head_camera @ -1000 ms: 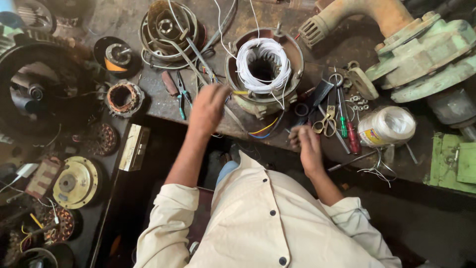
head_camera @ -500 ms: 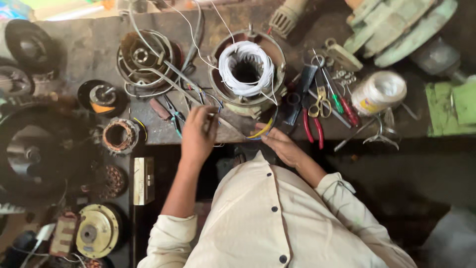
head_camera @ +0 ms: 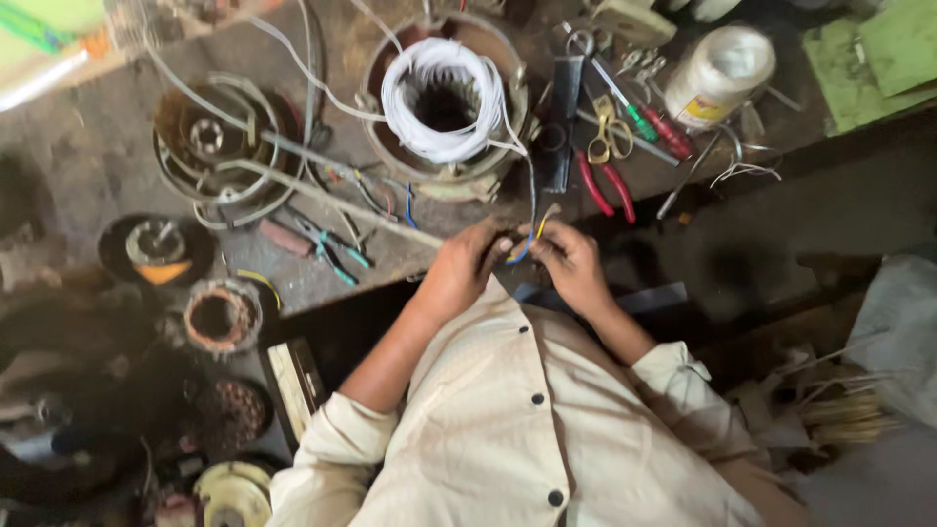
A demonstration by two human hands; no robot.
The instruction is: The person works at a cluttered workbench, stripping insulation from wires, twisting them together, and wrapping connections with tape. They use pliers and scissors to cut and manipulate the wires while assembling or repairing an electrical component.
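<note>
Pinching together at the tabletop [head_camera: 88, 166] edge, the left hand [head_camera: 461, 268] and right hand [head_camera: 571, 262] each closed fingers on the coloured wires [head_camera: 527, 239] trailing from the motor stator [head_camera: 444, 102], wound with white wire; red-handled pliers [head_camera: 605, 185] lay just right.

One labelled item was seen: a white spool of thread [head_camera: 720, 76] lay on its side at the bench's upper right, just beside the red-handled tools [head_camera: 605, 183]. Its end bore a yellow label with red print.
</note>
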